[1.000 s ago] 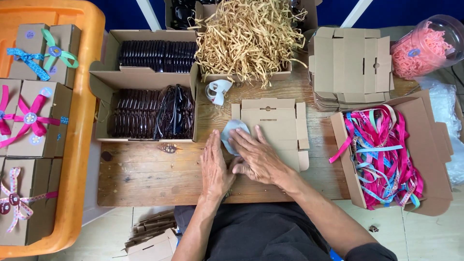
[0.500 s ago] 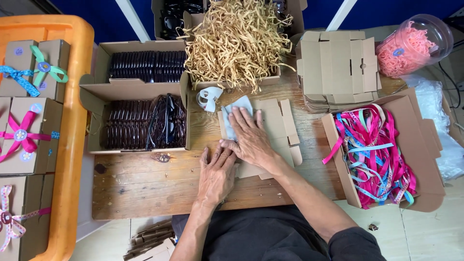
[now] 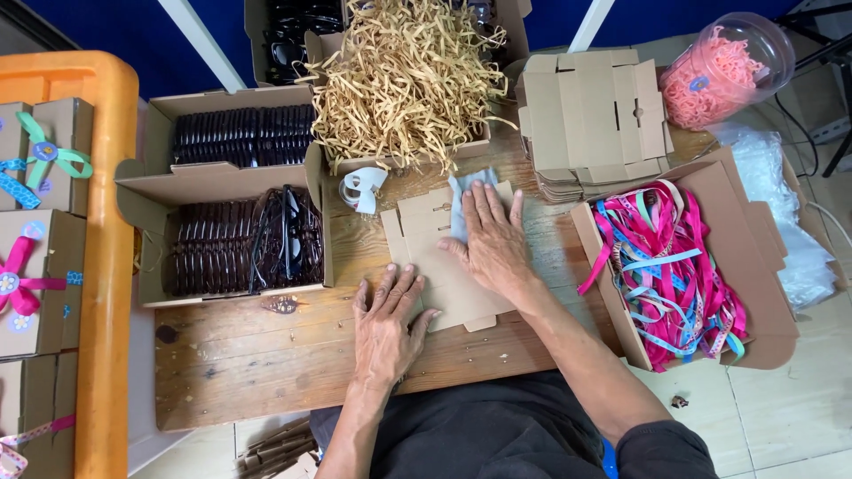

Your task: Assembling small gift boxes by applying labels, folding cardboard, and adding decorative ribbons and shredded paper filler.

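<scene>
A flat, unfolded cardboard box blank (image 3: 424,239) lies on the wooden table (image 3: 257,355) in front of me. My right hand (image 3: 490,239) presses flat on it, fingers spread, partly covering a pale blue cloth or paper (image 3: 461,197) at the blank's far end. My left hand (image 3: 386,324) rests palm down on the near left corner of the blank and the table, fingers apart. Neither hand grips anything.
A box of tan paper shreds (image 3: 404,75) stands behind. Boxes of dark glasses (image 3: 240,239) sit left, a tape roll (image 3: 359,189) beside them. A stack of flat blanks (image 3: 595,120), a ribbon box (image 3: 674,266) and a pink-filled jar (image 3: 723,71) are right. An orange tray (image 3: 106,266) holds ribboned boxes.
Both hands have slid apart along the blank: the right hand moved farther up over the blue piece, the left stayed at the near corner. The view shifted slightly.
</scene>
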